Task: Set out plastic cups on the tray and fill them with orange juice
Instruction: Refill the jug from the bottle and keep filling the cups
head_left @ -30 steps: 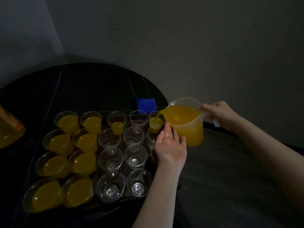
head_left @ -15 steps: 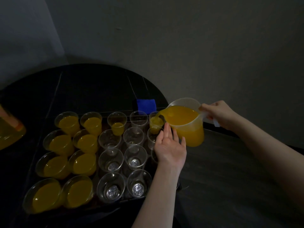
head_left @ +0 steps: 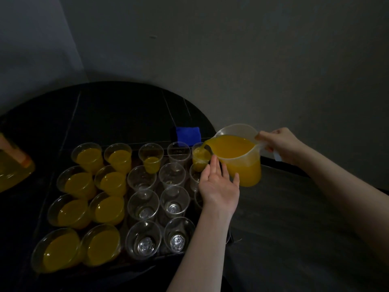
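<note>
A dark tray [head_left: 49, 171] holds several clear plastic cups in rows. The two left columns are full of orange juice [head_left: 109, 209]. A cup [head_left: 150, 158] in the back row is part full, and several middle cups [head_left: 144, 206] are empty. My right hand [head_left: 282, 145] grips the handle of a translucent jug [head_left: 242, 159] of juice, tilted left, and juice runs from its spout into the back right cup [head_left: 200, 158]. My left hand [head_left: 219, 186] is flat with straight fingers, its back toward me, against the jug's lower side and over the right column of cups.
A blue cloth [head_left: 188, 134] lies behind the tray on the dark round table [head_left: 117, 114]. An orange juice bottle [head_left: 12, 167] lies at the left edge. Grey wall stands close behind, and a grey surface [head_left: 294, 228] lies to the right of the tray.
The juice level in the back right cup has risen a little. Both hands and the jug have stayed almost still.
</note>
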